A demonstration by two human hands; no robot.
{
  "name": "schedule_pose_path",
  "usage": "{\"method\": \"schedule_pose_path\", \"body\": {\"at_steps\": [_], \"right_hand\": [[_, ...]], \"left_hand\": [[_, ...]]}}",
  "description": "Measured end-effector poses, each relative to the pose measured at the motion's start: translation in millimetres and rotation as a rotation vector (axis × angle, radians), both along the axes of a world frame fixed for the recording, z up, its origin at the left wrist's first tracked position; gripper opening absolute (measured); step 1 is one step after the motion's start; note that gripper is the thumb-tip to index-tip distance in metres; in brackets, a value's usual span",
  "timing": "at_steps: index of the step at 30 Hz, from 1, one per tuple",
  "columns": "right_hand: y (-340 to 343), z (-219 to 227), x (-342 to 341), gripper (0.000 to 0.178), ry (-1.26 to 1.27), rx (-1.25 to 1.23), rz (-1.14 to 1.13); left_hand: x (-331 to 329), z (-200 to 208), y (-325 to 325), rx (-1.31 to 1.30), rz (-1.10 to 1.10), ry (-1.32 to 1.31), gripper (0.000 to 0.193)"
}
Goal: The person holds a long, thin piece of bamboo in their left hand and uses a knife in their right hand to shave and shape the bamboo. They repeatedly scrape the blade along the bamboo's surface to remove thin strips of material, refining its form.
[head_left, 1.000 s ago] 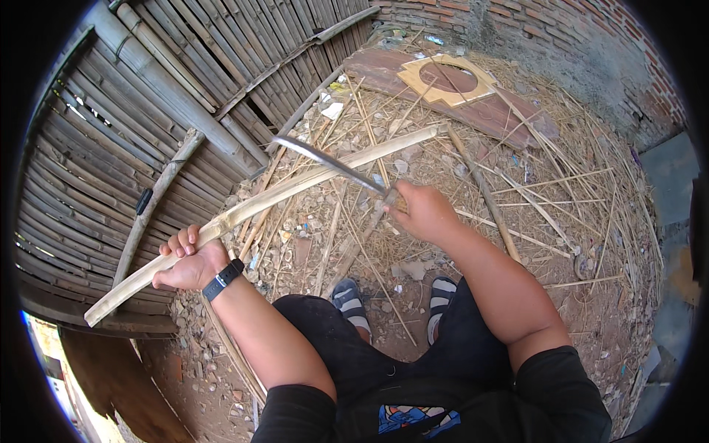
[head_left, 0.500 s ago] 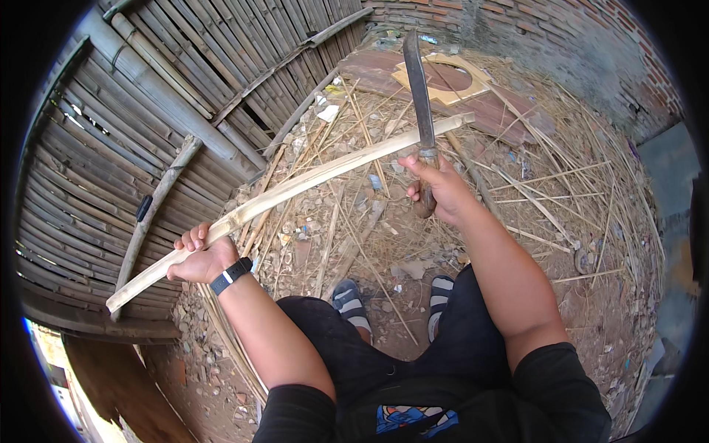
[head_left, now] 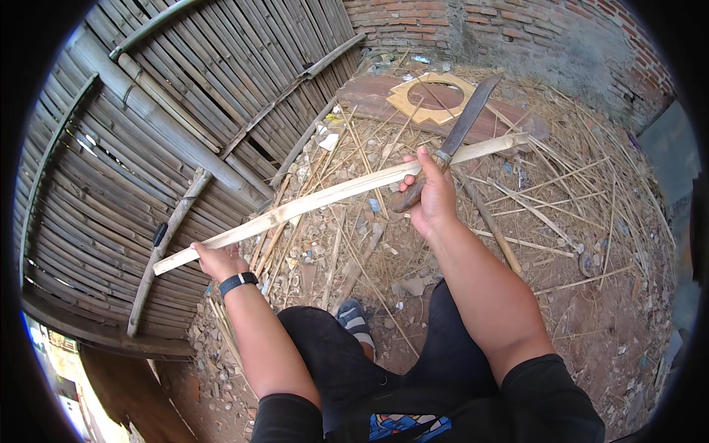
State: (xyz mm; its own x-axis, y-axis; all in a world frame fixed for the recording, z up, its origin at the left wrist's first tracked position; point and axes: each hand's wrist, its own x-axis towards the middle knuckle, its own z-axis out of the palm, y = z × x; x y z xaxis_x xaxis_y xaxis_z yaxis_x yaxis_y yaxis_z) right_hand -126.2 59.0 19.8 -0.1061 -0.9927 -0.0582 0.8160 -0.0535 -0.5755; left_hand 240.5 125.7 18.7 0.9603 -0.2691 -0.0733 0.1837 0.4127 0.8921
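A long, pale split bamboo strip [head_left: 325,197] slants across in front of me, its left end lower and nearer than its right. My left hand [head_left: 219,261], with a dark watch on the wrist, is closed on the strip close to its left end; its fingers are partly hidden. My right hand [head_left: 434,199] grips the wooden handle of a machete [head_left: 473,112], whose dark blade tilts up and to the right. The strip passes right by this hand, and the fingertips lie against it. Beyond the blade, the strip's far end sticks out.
A bamboo-slat wall [head_left: 140,170] stands at the left and a brick wall [head_left: 509,33] at the back. On the littered ground lie a brown board [head_left: 362,94], a yellow panel with a round hole [head_left: 408,108], a stick [head_left: 493,229] and many thin bamboo slivers.
The strip has shifted to the right. My left hand has moved right and up with it. The machete has tipped from nearly upright to slanting right, and my right hand now meets the strip.
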Motion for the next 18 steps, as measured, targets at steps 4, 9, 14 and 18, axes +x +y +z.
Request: {"method": "schedule_pose_path", "body": {"at_steps": [4,9,14,18], "right_hand": [[1,9,-14,0.026,0.095,0.005,-0.13],[7,7,-23,0.027,0.276,-0.099,-0.175],[33,9,-6,0.024,0.427,-0.209,-0.05],[40,4,8,0.028,0.503,-0.394,0.085]], "left_hand": [[-24,25,34,0.349,0.598,-0.778,0.08],[-111,47,18,0.468,-0.432,-1.837,0.063],[-143,35,-15,0.717,-1.177,-1.826,0.06],[-117,-12,-27,0.864,-1.521,-1.367,0.044]]}}
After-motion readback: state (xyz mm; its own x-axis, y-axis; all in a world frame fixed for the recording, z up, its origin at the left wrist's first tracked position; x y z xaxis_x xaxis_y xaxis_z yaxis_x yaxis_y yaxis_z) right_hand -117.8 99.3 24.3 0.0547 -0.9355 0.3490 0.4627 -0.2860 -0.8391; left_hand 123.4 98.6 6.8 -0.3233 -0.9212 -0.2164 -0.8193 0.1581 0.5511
